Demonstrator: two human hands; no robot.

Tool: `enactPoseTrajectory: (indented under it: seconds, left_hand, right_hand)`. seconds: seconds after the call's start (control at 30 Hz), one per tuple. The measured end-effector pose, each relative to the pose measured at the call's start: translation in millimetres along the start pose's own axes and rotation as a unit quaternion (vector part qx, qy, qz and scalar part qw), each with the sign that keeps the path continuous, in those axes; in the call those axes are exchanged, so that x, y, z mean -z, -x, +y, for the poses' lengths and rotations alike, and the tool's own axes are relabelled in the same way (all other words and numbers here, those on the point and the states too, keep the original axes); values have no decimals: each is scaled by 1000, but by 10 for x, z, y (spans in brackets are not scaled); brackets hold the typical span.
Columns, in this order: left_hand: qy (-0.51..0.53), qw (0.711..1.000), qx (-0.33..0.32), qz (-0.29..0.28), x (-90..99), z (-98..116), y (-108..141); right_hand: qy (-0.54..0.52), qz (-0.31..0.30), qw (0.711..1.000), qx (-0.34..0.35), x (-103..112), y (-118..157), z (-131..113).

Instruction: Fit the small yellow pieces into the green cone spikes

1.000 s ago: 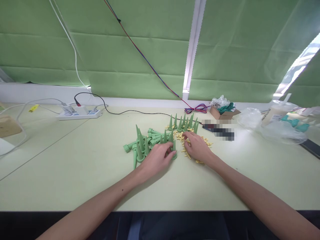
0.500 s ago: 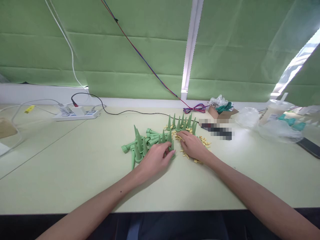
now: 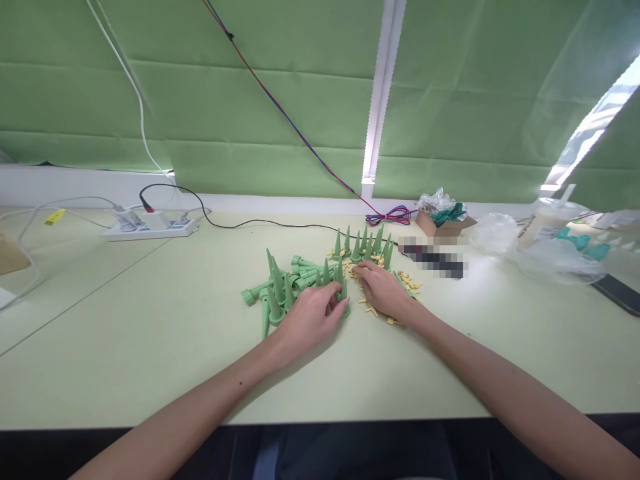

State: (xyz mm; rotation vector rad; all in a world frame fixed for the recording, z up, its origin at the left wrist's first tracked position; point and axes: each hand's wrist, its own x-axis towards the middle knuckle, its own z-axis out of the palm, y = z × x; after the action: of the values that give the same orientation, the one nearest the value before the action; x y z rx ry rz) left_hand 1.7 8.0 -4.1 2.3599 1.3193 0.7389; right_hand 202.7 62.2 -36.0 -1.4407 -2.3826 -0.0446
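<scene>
My left hand (image 3: 315,313) has its thumb and fingers curled around a green plastic spike (image 3: 345,291) that stands at the right end of a cluster of upright cones. Behind and left of that hand is a heap of green spikes (image 3: 275,300), some standing, some lying with their round caps. My right hand (image 3: 384,288) rests low over small yellow plastic pieces (image 3: 370,310), fingers bent and close together; what its fingertips pinch is hidden. A lying green part (image 3: 406,283) shows just beyond this hand. More upright green cones (image 3: 357,250) stand behind it.
Beyond my right hand lies a blurred dark object (image 3: 435,259). A cardboard box (image 3: 445,229), a plastic bag (image 3: 495,233), a drink cup (image 3: 540,227) and a phone (image 3: 617,295) are to the right. A power strip (image 3: 150,230) with a black cable sits at left.
Both hands stay almost in place. More of the lying green part shows beyond my right hand, and the whole view has shifted slightly.
</scene>
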Motion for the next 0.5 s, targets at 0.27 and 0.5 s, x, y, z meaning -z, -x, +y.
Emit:
enactPoseTrajectory:
  seconds: [0.27, 0.5]
  left_hand:
    - [-2, 1000, 4, -1, 5, 0, 0]
    - [5, 1000, 10, -1, -10, -15, -1]
  right_hand:
    - [-5, 9, 1000, -12, 3, -7, -13]
    - [-19, 14, 999, -24, 13, -12, -28]
